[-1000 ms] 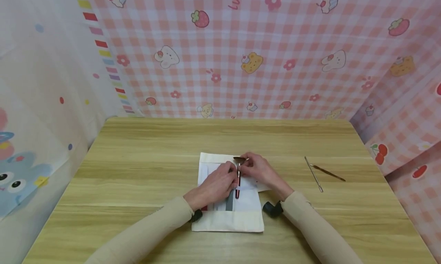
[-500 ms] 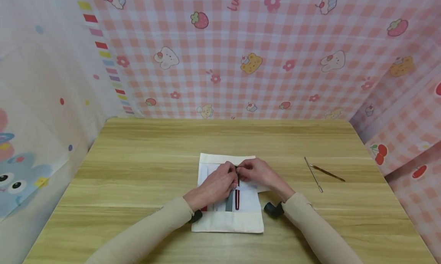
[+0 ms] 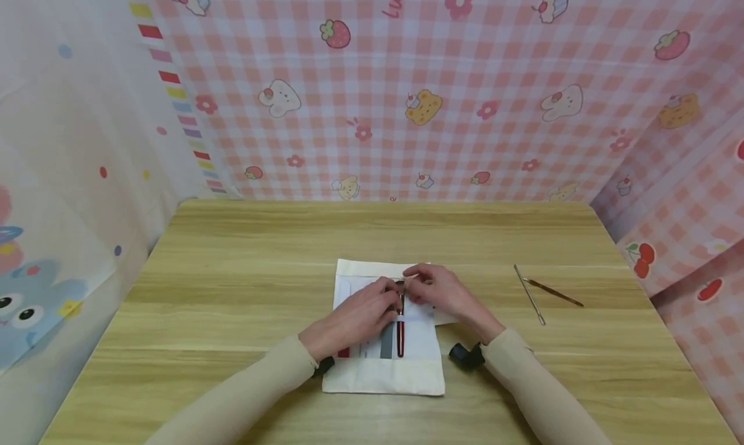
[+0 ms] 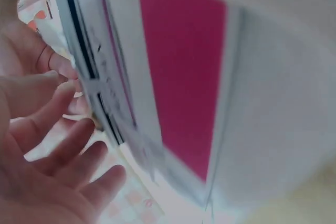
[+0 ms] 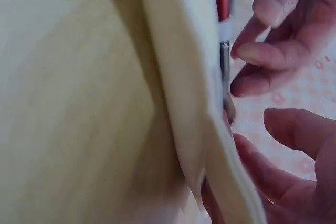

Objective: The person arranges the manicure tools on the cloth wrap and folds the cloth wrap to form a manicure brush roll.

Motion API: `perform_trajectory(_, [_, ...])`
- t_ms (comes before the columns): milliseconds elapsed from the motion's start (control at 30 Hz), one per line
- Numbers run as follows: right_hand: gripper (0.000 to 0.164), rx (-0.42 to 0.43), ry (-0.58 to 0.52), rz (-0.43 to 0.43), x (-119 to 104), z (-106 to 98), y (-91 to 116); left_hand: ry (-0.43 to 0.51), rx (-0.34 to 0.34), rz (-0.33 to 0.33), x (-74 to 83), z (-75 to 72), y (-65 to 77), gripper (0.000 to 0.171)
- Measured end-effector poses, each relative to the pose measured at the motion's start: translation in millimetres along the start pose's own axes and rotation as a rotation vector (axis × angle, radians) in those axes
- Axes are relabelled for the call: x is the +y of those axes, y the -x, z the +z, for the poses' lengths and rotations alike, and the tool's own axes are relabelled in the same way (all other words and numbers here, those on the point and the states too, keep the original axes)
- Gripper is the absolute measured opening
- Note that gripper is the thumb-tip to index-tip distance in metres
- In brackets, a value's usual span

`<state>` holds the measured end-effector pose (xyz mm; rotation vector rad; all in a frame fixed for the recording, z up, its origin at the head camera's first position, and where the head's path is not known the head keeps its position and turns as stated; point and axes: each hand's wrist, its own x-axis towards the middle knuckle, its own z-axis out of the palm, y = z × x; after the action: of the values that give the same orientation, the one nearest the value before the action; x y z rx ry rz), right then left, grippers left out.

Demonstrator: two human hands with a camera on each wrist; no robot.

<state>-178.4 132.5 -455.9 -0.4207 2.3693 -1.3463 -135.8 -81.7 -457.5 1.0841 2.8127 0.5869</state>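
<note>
Lying midway between the side edges of the table (image 3: 244, 264) is a pouch (image 3: 383, 376); over it the left hand (image 3: 356, 316) and right hand (image 3: 446, 293), fingers loosely apart, flank its strapped-in red brush (image 3: 400, 339). Toward the right edge lie a rod (image 3: 529, 294) and stick (image 3: 553, 292).

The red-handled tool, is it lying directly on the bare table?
No, the red-handled tool lies on the white case.

High, downward head view; close wrist views, left hand (image 4: 47, 177), right hand (image 5: 307, 198) in both.
</note>
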Motion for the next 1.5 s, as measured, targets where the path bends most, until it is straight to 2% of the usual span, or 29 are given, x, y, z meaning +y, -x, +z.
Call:
perform_trajectory(167, [0.037,0.091,-0.003,-0.033,3.4,-16.9,12.5,-0.073,-0.046,0.113,-2.3,-9.1,9.6,0.028])
perform_trajectory(267, [0.035,0.149,0.019,-0.087,6.9,-30.5,23.7,-0.112,-0.125,0.153,-2.8,-12.1,17.7,0.042])
perform_trajectory(400, [0.033,0.262,0.066,-0.108,13.0,-51.1,39.1,-0.145,-0.244,0.144,-1.7,-10.8,26.2,0.061])
perform_trajectory(500, [0.034,0.34,0.118,-0.082,18.6,-68.0,49.0,-0.162,-0.303,0.13,-1.0,-7.8,29.9,0.068])
perform_trajectory(733, [0.041,0.439,0.235,0.005,35.9,-108.7,71.2,-0.164,-0.333,0.114,0.3,-4.6,32.4,0.071])
perform_trajectory(833, [0.042,0.443,0.254,0.026,45.6,-124.0,80.1,-0.148,-0.334,0.109,1.0,-3.9,32.6,0.071])
perform_trajectory(1033, [0.036,0.442,0.352,0.008,67.4,-150.4,91.5,-0.141,-0.33,0.109,1.3,-2.5,33.0,0.071])
perform_trajectory(1267, [0.038,0.302,0.423,0.096,84.9,-172.9,96.1,-0.141,-0.323,0.107,-0.9,-2.4,32.5,0.07])
perform_trajectory(1500, [0.033,0.218,0.472,0.131,97.6,-175.7,91.6,-0.132,-0.31,0.112,-3.4,-2.3,32.6,0.07])
